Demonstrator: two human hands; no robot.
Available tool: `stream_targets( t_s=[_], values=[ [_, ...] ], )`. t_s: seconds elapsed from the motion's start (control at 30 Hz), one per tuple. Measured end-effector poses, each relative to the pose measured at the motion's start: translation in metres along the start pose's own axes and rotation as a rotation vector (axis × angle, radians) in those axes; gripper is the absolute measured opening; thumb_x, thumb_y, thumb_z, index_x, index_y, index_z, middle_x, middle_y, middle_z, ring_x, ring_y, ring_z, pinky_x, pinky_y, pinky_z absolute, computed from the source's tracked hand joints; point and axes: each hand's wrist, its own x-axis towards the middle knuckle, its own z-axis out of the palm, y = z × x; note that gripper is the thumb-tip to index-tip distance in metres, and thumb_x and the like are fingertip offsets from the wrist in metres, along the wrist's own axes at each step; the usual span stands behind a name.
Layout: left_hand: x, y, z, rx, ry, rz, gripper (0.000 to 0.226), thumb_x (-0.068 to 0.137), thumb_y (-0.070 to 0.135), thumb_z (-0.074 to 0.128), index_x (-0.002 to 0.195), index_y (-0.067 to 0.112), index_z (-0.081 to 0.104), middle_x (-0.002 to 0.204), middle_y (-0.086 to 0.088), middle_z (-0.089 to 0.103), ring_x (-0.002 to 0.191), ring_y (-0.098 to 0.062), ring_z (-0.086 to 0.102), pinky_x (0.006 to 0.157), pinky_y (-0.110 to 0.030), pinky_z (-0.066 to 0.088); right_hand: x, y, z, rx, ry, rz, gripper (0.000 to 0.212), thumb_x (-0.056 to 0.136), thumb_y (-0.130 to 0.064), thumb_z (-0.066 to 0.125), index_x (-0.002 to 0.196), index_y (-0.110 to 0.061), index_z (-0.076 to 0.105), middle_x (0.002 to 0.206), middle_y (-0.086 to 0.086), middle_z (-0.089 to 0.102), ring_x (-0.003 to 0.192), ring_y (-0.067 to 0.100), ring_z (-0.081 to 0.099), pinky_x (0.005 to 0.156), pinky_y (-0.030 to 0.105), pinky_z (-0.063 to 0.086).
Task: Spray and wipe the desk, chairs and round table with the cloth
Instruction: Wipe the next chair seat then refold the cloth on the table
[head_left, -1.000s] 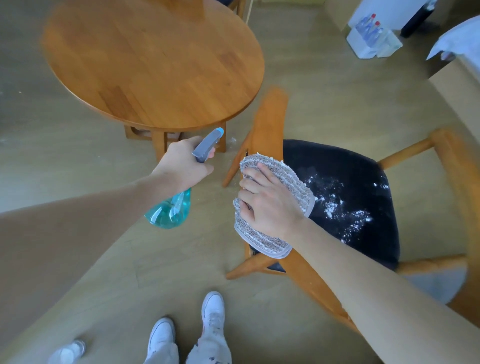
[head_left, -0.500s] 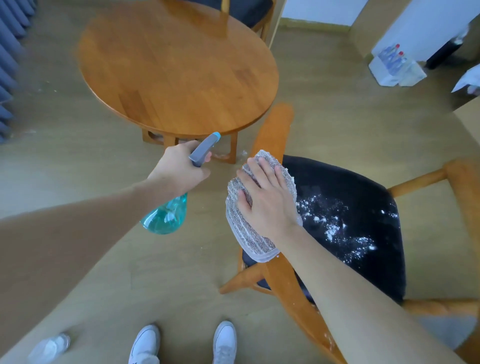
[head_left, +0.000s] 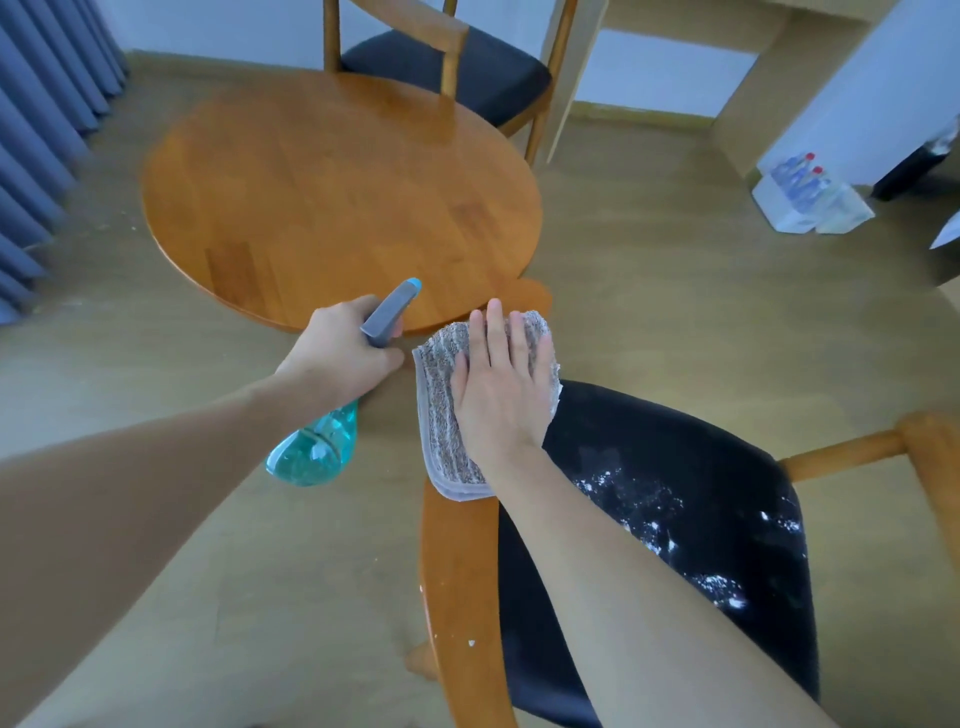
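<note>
The right hand (head_left: 498, 395) lies flat on the gray cloth (head_left: 447, 415), pressing it on the near chair (head_left: 457, 571) by the round table (head_left: 337, 208). The left hand (head_left: 337, 353) grips the spray bottle (head_left: 317, 447).

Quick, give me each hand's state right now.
Left hand: grips the spray bottle.
Right hand: open, fingers flat on the cloth.
</note>
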Motion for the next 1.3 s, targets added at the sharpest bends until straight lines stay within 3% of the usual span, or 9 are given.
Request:
stream_targets(
  t_s=[0.07,0.17,0.43,0.53,0.67,1.0,1.13,1.3],
  values=[
    [0.005,0.003,0.002,-0.003,0.006,-0.001,0.017,0.083,0.008,0.058,0.098,0.013,0.062,0.071,0.004,0.051,0.059,-0.012,0.044,0.052,-0.026,0.033,-0.008,-0.003,0.000,0.034,0.074,-0.047,0.058,0.097,-0.038,0.012,0.143,-0.017,0.041,0.151,0.004,0.037,0.141,0.024,0.031,0.113,0.053,0.025],
    [0.010,0.006,0.006,0.006,0.006,-0.004,0.015,0.083,0.007,0.058,0.097,0.013,0.061,0.069,0.004,0.049,0.058,-0.012,0.043,0.051,-0.025,0.031,-0.020,0.000,0.008,0.060,0.079,-0.153,0.055,0.094,-0.048,0.024,0.137,-0.024,0.050,0.147,0.002,0.043,0.140,0.025,0.033,0.111,0.057,0.024],
    [0.027,0.018,0.015,0.025,0.015,-0.009,0.016,0.082,0.008,0.058,0.098,0.009,0.060,0.067,0.002,0.047,0.055,-0.015,0.040,0.049,-0.026,0.030,-0.006,-0.002,0.001,0.182,-0.070,-0.006,0.065,0.089,-0.057,0.012,0.146,-0.033,0.032,0.159,-0.001,0.013,0.147,0.020,0.003,0.108,0.068,0.012],
    [0.032,0.021,0.017,0.017,0.013,0.003,0.017,0.082,0.007,0.057,0.099,0.010,0.060,0.068,0.003,0.048,0.056,-0.014,0.041,0.050,-0.025,0.032,0.011,0.005,0.001,0.196,-0.136,-0.005,0.058,0.096,-0.054,0.023,0.150,-0.032,0.018,0.161,-0.002,0.001,0.147,0.018,-0.009,0.110,0.066,0.007],
    [0.038,0.019,0.017,0.006,0.013,0.014,0.018,0.082,0.006,0.056,0.099,0.010,0.060,0.069,0.004,0.048,0.056,-0.013,0.041,0.051,-0.024,0.032,0.034,0.010,0.001,0.177,-0.164,0.012,0.061,0.098,-0.053,0.024,0.152,-0.029,0.011,0.160,-0.001,-0.003,0.146,0.019,-0.010,0.110,0.066,0.009],
    [0.038,0.007,0.015,0.032,0.015,-0.013,0.020,0.084,0.007,0.056,0.102,0.011,0.060,0.071,0.004,0.049,0.057,-0.012,0.042,0.051,-0.022,0.033,0.061,0.000,-0.001,0.022,-0.233,0.029,0.055,0.099,-0.038,0.027,0.151,-0.021,0.019,0.160,0.004,-0.002,0.146,0.024,-0.011,0.105,0.069,0.010],
    [0.035,0.006,0.012,0.031,0.014,-0.022,0.021,0.084,0.008,0.057,0.104,0.012,0.061,0.074,0.003,0.051,0.059,-0.013,0.044,0.053,-0.023,0.035,0.060,-0.002,-0.004,-0.026,-0.247,-0.031,0.052,0.097,-0.034,0.024,0.146,-0.017,0.030,0.159,0.005,0.008,0.146,0.025,-0.010,0.105,0.071,0.006],
    [0.027,0.014,0.009,0.028,0.009,0.007,0.021,0.085,0.007,0.057,0.106,0.012,0.060,0.074,0.005,0.050,0.062,-0.011,0.046,0.054,-0.022,0.036,0.038,-0.002,-0.014,0.021,-0.208,-0.170,0.042,0.097,-0.031,0.027,0.125,-0.016,0.055,0.143,0.002,0.040,0.146,0.022,0.002,0.108,0.069,0.001]
  ],
)
